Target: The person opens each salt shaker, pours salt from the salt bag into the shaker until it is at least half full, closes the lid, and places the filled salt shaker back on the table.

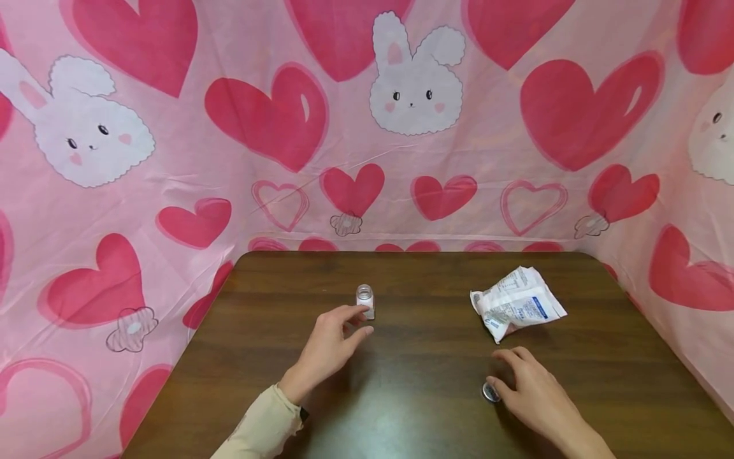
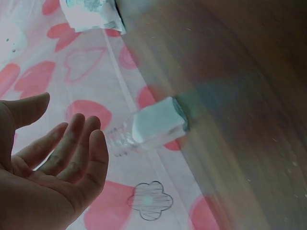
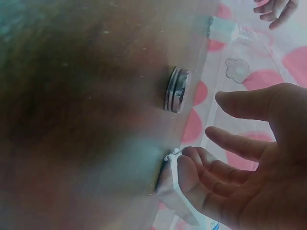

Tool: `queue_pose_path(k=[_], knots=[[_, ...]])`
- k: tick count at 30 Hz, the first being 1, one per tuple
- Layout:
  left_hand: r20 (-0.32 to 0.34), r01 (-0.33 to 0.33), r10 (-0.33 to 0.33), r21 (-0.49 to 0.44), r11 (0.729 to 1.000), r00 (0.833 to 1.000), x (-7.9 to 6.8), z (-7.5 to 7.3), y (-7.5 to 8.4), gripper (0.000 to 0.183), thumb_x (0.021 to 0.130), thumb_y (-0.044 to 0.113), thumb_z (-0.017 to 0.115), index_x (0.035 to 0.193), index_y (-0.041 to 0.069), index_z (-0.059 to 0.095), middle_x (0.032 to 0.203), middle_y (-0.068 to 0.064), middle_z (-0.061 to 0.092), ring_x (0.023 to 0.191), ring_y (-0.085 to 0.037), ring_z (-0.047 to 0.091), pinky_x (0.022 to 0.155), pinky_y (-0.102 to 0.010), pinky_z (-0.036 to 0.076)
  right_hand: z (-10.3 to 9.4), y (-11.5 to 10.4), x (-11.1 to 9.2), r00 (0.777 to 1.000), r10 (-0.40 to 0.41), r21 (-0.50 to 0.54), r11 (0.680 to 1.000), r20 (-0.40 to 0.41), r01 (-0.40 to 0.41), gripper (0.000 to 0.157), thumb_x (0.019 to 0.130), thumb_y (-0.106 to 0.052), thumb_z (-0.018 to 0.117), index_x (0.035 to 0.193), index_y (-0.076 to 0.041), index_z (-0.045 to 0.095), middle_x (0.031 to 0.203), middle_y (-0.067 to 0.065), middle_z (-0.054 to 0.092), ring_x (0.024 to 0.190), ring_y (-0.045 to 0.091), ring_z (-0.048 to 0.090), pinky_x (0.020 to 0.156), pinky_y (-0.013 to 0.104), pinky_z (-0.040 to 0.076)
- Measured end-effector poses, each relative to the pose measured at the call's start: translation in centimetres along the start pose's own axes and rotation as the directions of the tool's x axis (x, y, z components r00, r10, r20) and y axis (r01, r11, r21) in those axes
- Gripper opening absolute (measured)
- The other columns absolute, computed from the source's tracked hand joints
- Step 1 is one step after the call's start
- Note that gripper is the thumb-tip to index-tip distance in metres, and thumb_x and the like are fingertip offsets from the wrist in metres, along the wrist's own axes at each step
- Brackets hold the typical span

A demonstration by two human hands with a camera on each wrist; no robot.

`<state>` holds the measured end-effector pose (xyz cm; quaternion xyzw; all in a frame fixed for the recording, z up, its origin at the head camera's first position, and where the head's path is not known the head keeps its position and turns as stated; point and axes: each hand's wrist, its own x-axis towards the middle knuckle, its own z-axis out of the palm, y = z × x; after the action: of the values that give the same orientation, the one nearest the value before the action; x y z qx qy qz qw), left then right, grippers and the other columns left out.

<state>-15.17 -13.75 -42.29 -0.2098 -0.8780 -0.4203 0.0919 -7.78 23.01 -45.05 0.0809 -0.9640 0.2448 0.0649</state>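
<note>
A small clear glass jar [image 1: 365, 302] without a lid stands on the table, with white contents inside. My left hand [image 1: 329, 344] is beside it, fingers loosely bent; in the left wrist view the fingertips stand in front of the neck of the jar [image 2: 153, 124], and nothing is in the palm. On the right, a silver screw lid [image 1: 490, 392] lies on the tabletop. Above and beside that lid hovers my right hand [image 1: 536, 392], thumb and fingers apart. The right wrist view shows a gap between the thumb and the lid [image 3: 176, 90].
A crumpled white plastic packet [image 1: 518, 305] with blue print lies beyond my right hand. The dark wooden table [image 1: 424, 357] ends at a pink cloth backdrop [image 1: 401, 153] with hearts and rabbits, which also hangs along both sides.
</note>
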Motion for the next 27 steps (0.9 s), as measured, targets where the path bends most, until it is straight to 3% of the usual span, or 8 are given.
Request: queue_pose_path(k=[7,15,27], knots=[[-0.019,0.013,-0.013,0.015,1.0,1.0,0.6,-0.3,-1.7,0.037,0.09,0.009,0.085,0.124,0.0,0.074,0.096,-0.005,0.072,0.087,-0.019,0.069,0.079,-0.044,0.06,0.2,0.1,-0.2,0.985,0.074,0.006,0.997,0.154,-0.075,0.041,0.089,-0.029,0.086,0.121,-0.01,0.07,0.117,0.008,0.064,0.099,0.028,0.066,0.082,0.057,0.054],[-0.032,0.055,-0.053,0.041,0.998,0.998,2.0,-0.4,-3.6,0.034,0.088,0.008,0.087,0.118,-0.001,0.074,0.096,-0.01,0.074,0.083,-0.018,0.07,0.077,-0.041,0.06,0.7,-0.1,-0.4,0.984,0.07,-0.013,0.998,0.163,-0.069,0.035,0.085,-0.024,0.089,0.113,-0.013,0.072,0.109,0.005,0.063,0.093,0.022,0.064,0.081,0.052,0.054],[0.101,0.152,-0.158,0.069,0.986,0.982,4.5,-0.1,-5.8,0.05,0.088,0.011,0.087,0.131,-0.004,0.067,0.115,-0.017,0.072,0.1,-0.03,0.071,0.089,-0.048,0.058,1.3,-0.1,-0.2,0.979,0.066,0.022,0.997,0.192,-0.072,0.035,0.079,-0.016,0.093,0.106,-0.01,0.071,0.102,0.003,0.062,0.088,0.018,0.06,0.08,0.047,0.053]])
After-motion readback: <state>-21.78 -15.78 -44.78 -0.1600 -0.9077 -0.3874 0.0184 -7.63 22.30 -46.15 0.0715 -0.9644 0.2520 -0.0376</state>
